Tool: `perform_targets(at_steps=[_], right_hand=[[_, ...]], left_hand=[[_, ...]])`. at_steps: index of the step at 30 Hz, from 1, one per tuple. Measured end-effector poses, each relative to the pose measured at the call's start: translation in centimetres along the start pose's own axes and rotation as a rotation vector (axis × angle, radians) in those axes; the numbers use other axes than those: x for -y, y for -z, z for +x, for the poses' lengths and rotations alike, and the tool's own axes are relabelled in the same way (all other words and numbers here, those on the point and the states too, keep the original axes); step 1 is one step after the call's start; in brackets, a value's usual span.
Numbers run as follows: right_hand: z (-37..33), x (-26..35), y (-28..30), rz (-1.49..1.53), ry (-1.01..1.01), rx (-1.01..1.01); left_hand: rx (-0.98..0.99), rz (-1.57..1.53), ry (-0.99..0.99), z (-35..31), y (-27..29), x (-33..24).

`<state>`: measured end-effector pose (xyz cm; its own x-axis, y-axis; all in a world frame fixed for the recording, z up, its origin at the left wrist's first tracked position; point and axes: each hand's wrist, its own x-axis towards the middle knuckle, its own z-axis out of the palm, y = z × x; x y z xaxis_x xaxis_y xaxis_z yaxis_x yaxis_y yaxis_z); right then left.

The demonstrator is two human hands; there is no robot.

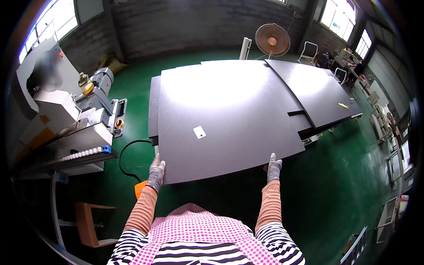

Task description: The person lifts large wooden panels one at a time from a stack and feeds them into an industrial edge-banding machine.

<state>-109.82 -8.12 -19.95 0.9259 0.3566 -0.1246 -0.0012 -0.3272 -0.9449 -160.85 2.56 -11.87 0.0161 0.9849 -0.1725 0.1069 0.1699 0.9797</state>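
A large dark grey flat panel (229, 132) lies in front of me on a stack of similar panels, its near edge toward my body. A small white label (199, 132) sits on its surface. My left hand (156, 173), in a grey work glove, grips the panel's near left corner, thumb side along the edge. At the near right part of the same edge my gloved right hand (274, 168) is closed on the panel; its fingers go underneath and are partly hidden. Another dark panel (316, 90) lies at an angle on the right of the stack, with a yellow scrap (343, 105) on it.
On the left stands a machine with a grey motor (104, 79) and a roller rail (84, 153). A black cable (121, 161) crosses the green floor (335, 176) near an orange object (140, 189). A round fan (272, 40) stands behind the stack. Boards lean along the right side.
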Motion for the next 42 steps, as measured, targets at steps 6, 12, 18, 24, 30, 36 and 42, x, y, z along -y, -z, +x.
perform_targets(at_steps=[6,12,18,24,30,36,42], right_hand=[[1.8,7.0,-1.2,-0.105,-0.232,0.109],[3.3,8.1,-2.0,-0.032,-0.263,0.151],[4.5,8.8,-0.9,-0.008,-0.302,0.193],[9.1,6.9,4.7,0.098,-0.430,0.295],[28.1,3.8,16.7,0.361,-0.380,0.012],[38.3,10.5,12.7,0.492,-0.331,0.106],[43.2,10.8,10.8,0.069,-0.105,-0.320]], left_hand=[[-0.014,0.020,0.008,1.9,-3.9,-1.3],[-0.112,-0.130,-0.035,4.7,-5.9,2.2],[-0.112,-0.118,0.043,3.7,-7.6,-0.2],[-0.137,0.080,-0.032,4.1,-5.0,2.4],[-0.565,0.973,-0.119,2.5,-13.2,-6.2],[-0.178,0.695,-0.479,3.4,-30.3,-7.4],[0.511,-0.172,0.037,2.0,-47.3,-13.5]])
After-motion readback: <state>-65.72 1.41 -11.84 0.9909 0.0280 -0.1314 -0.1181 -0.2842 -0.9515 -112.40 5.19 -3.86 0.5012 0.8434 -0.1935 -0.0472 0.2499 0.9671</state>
